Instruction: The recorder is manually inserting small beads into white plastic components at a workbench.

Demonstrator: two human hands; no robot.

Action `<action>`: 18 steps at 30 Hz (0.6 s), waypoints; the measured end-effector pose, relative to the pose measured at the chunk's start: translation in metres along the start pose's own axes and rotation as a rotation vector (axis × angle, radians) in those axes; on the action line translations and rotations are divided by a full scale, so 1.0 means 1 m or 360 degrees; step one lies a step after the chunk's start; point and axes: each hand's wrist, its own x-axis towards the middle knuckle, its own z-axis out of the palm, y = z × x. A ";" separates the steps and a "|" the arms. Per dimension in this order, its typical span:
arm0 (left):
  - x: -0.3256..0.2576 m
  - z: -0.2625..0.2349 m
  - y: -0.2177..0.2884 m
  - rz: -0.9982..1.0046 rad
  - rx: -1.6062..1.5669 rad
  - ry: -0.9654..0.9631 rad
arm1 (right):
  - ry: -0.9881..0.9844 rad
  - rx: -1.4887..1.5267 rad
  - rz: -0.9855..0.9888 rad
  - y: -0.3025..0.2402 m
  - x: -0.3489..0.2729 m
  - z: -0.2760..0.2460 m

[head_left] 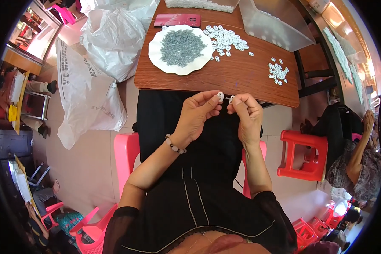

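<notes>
Just off the table's near edge, my left hand (197,113) pinches a small white plastic piece (220,97) with holes in it between thumb and fingertips. Facing it, my right hand (248,114) is closed on another small white plastic piece (231,99), from which a thin pin seems to stick out to the left. A narrow gap separates the two pieces. Beyond the hands, a white scalloped plate (156,59) holds a heap of small grey metal pins (182,47). Loose white pieces (226,39) lie right of the plate, and a smaller group (278,72) lies farther right.
On the brown wooden table (245,80) lies a pink phone (177,20) behind the plate. A translucent plastic bin (279,25) stands at the back right. White sacks (89,93) rest on the floor to the left. A red stool (302,155) and a seated person (353,165) are at the right.
</notes>
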 end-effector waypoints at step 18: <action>0.016 -0.006 -0.003 -0.0203 -0.0091 -0.0065 | 0.0157 -0.0193 0.0030 0.006 0.004 -0.005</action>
